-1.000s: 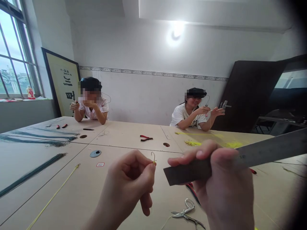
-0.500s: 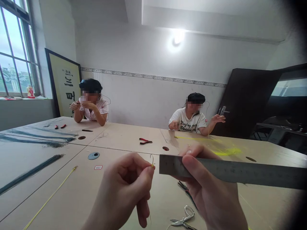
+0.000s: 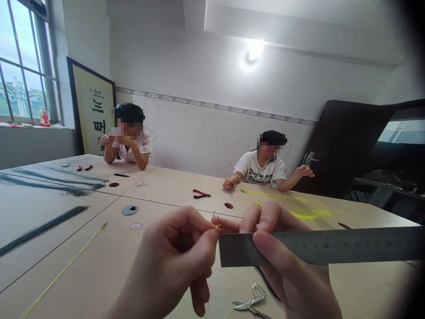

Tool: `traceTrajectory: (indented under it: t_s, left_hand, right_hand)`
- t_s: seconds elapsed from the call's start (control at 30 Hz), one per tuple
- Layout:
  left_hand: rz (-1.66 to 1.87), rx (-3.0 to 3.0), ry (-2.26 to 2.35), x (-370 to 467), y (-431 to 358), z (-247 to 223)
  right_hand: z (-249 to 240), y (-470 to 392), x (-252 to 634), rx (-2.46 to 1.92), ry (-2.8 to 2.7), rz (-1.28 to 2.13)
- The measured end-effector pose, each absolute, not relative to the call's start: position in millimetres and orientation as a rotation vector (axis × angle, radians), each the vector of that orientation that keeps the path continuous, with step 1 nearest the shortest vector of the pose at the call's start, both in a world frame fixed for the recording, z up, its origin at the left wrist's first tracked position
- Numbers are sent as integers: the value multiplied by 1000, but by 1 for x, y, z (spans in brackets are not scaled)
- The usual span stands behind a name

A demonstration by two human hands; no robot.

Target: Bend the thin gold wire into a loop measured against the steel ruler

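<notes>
Between its thumb and index finger, my left hand [image 3: 179,257] pinches a small hook [image 3: 215,215] with a yellow knot at its base; a thin line hangs below that hand. My right hand [image 3: 288,266] grips a metal ruler [image 3: 352,245] near its left end, thumb in front and fingers behind. The ruler extends to the right edge of the view. Its left end lies close beside my left thumb tip, just below the knot. Fingers of my right hand reach behind the hook.
Scissors [image 3: 250,305] lie below the ruler, red-handled pliers [image 3: 201,194] farther back. Yellow line [image 3: 66,268] and dark bundled strands [image 3: 43,228] are on the left of the table [image 3: 109,266]. Two people sit opposite; a hand [image 3: 232,180] rests near yellow strands [image 3: 312,215].
The ruler's left end has moved lower and against my left fingertips. Fingers of my right hand have stretched toward the hook. The right-hand person's hand has come down to the table.
</notes>
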State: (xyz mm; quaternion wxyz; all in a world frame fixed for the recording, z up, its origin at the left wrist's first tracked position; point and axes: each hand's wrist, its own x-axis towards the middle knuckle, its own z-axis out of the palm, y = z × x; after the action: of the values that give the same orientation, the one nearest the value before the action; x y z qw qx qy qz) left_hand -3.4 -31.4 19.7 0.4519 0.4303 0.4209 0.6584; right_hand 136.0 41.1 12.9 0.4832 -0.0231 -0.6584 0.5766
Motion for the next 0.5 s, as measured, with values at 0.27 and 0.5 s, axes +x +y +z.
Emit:
traceTrajectory:
  t_s: [0.27,0.5]
  left_hand:
    - [1648,996,1173,3,-38,26]
    - [1576,1040,1271,1,-41,28]
  right_hand:
    - [14,39,134,-80,-1589,1389]
    - [19,29,130,-218,-1448,1387]
